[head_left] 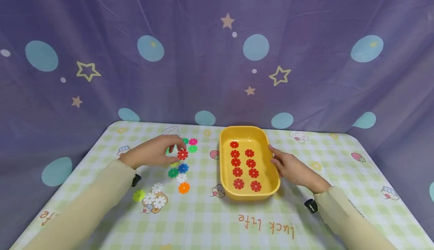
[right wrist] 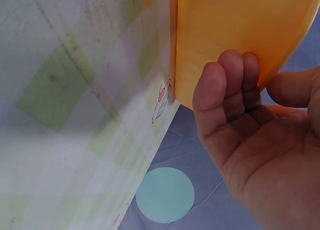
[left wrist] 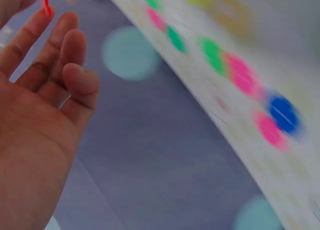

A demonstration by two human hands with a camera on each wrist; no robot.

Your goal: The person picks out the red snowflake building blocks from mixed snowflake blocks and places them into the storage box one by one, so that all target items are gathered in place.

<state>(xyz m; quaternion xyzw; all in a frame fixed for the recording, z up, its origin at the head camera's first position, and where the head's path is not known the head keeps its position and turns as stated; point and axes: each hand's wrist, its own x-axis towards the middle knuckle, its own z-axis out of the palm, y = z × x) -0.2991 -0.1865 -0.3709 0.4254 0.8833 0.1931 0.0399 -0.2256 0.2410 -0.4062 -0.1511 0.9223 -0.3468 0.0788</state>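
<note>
My left hand (head_left: 156, 151) pinches a red snowflake disc (head_left: 182, 154) between thumb and fingertip, above the left part of the table. In the left wrist view only the edge of this red disc (left wrist: 47, 4) shows, at the top left. My right hand (head_left: 292, 167) grips the right wall of a yellow plastic tray (head_left: 249, 135). The right wrist view has the thumb over the rim and the curled fingers (right wrist: 210, 85) against the outer wall. Inside the tray lie several red snowflake discs (head_left: 251, 163) in two columns.
Loose discs lie left of the tray: a blue one (head_left: 183, 168), an orange one (head_left: 184, 187), a pink one (head_left: 193, 141), and several green and white ones. Nearer the front left are white discs (head_left: 159, 202) and a yellow-green one (head_left: 138, 195). A purple curtain (head_left: 203, 54) hangs behind the table.
</note>
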